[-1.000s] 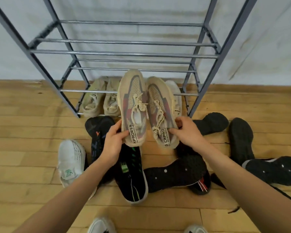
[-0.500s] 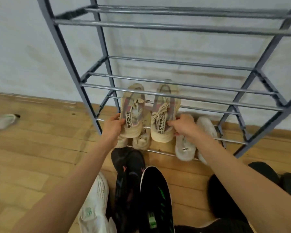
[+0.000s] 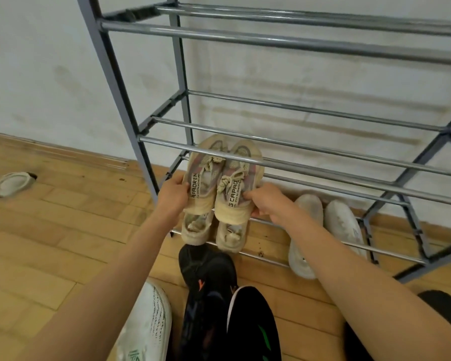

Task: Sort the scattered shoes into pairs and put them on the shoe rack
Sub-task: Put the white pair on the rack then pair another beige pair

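Hands: both stretched forward at the rack, each holding one shoe of a matching pair.
Left side: left hand (image 3: 173,196) curls round the outer edge of the left beige sneaker (image 3: 202,178), close to its heel.
Right side: right hand (image 3: 267,204) grips the right beige sneaker (image 3: 236,190) at the heel end, thumb on top beside the lettered strip, fingers underneath.
Held pair: side by side and touching, laces up, heels toward the person, toes pointing at the wall. A front rail of the shoe rack (image 3: 323,162) crosses over their toes in this view. Whether the soles rest on any rail cannot be told.
Bottom tier, left: worn beige pair (image 3: 195,229) directly below the held sneakers, heels hanging past the front rail.
Bottom tier, right: white pair (image 3: 306,230) lying lengthwise across the rails, well apart from the beige shoes.
Floor in front: black sneaker with an orange mark (image 3: 206,277) just before the rack, overlapped by a black sneaker with green marks (image 3: 253,327). A white knit sneaker (image 3: 146,324) lies just left of them.
Far right: dark shoe (image 3: 438,300), partly hidden by the right forearm.
Far left: single pale shoe (image 3: 11,183) alone on the wooden floor (image 3: 50,230), near the white wall (image 3: 50,74).
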Demonstrator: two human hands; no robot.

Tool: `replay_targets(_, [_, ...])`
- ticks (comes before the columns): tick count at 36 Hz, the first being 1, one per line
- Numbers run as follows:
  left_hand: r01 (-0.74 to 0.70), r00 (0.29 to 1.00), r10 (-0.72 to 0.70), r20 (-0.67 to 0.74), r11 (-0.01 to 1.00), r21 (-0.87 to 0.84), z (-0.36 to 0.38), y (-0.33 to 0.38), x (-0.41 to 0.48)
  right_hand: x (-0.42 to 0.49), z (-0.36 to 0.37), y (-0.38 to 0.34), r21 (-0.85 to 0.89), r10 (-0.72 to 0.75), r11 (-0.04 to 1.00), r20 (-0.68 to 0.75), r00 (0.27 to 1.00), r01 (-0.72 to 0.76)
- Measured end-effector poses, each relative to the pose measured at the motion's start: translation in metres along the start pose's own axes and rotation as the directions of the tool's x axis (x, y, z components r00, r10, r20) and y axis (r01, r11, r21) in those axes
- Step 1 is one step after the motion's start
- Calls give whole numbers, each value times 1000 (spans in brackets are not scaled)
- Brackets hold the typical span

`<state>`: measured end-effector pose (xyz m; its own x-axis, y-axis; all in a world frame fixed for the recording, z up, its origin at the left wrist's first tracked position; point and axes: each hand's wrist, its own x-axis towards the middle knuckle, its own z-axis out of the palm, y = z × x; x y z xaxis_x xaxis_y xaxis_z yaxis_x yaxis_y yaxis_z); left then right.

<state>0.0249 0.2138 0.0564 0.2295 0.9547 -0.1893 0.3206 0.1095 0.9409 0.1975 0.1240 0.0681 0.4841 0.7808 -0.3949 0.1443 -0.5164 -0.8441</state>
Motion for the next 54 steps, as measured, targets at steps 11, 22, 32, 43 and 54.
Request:
replay_targets(11, [-38, 999, 43, -21, 979, 201, 2, -4, 7, 0, 1, 9, 50, -89, 995, 2, 996, 89])
replay_targets(22, [-111, 994, 111, 3, 993, 26, -12, -9, -18, -26, -6, 21, -66, -202, 977, 5, 979, 202])
replay_targets(32, [-94, 995, 89, 33, 972, 214, -39, -61, -114, -111, 22, 78, -493, -486, 735, 98, 869, 466])
replay_targets(43, [278, 945, -327, -28, 751, 599, -67, -160, -207, -143, 54, 148, -655, -219, 689, 222, 950, 311])
replay_targets(54, [718, 689, -724, 46, 689, 100, -86, -208, -227, -133, 51, 181, -645, 70, 761, 181, 981, 65])
